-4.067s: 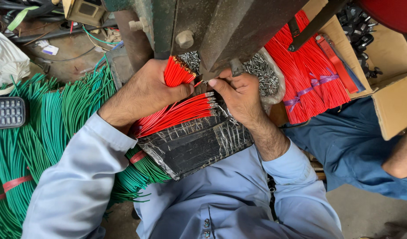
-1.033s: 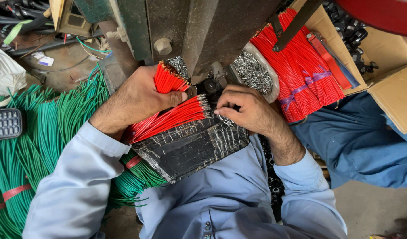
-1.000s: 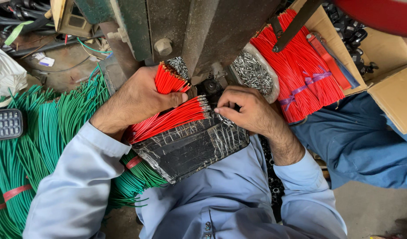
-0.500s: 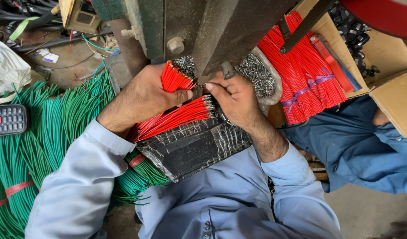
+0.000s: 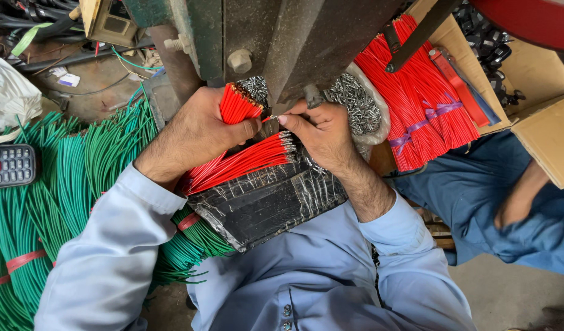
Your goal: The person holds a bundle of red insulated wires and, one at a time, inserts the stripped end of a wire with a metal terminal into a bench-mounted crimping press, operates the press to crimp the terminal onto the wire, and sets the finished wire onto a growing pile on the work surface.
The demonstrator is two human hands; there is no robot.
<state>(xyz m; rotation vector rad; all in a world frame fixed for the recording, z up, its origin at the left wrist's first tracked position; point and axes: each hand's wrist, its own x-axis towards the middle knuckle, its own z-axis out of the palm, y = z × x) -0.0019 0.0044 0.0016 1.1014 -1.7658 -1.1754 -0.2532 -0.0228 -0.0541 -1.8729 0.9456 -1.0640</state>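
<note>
We keep the left hand (image 5: 199, 132) clamped on the red wire bundle (image 5: 236, 104) by the press while the right hand (image 5: 318, 129) pinches, seemingly, one wire, feeding it straight.

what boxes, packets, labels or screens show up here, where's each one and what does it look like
Cardboard box: right edge, brown, open, holding red wire bundles.
Keypad phone: left edge on green wires, dark, rounded, grey keys; screen out of frame.
Clear plastic bag: beside the right hand, full of small metal terminals.
White bag: upper left, crumpled.
Small paper tag: upper left floor, white-blue.
</note>
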